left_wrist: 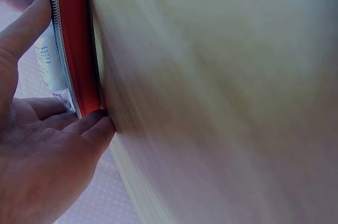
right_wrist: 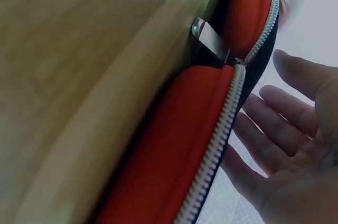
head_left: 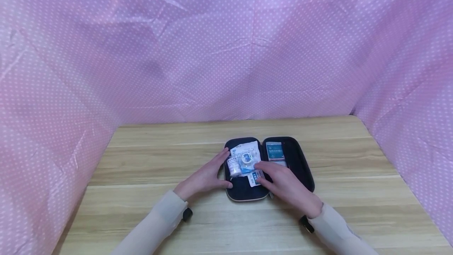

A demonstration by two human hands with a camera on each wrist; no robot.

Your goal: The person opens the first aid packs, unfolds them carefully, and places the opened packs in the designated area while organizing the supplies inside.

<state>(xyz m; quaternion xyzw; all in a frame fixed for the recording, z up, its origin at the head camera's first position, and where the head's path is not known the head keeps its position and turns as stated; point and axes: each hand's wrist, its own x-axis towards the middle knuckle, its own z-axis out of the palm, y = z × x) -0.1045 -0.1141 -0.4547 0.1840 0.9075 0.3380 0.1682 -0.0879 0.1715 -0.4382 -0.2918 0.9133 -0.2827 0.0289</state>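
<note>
An open black-lined zip case [head_left: 247, 194] with a red outer side [left_wrist: 79, 39] lies on the table. My left hand [head_left: 209, 172] holds its left edge, thumb and fingers spread along the rim. My right hand [head_left: 284, 182] is over the middle of the case, fingers loosely bent beside a small white-and-blue packet [head_left: 253, 178]; whether they touch it is hard to tell. In the left half lie a white bottle [head_left: 233, 167], a white-and-blue bag [head_left: 250, 147] and a small round clear-wrapped item [head_left: 246, 158]. The right half holds a teal packet [head_left: 275, 150].
The wooden table [head_left: 159, 145] stretches out on both sides of the case. Pink dotted cloth [head_left: 226, 50] hangs behind it and at the sides. A metal zipper pull [right_wrist: 211, 42] sticks out at the case's near edge, by the fold.
</note>
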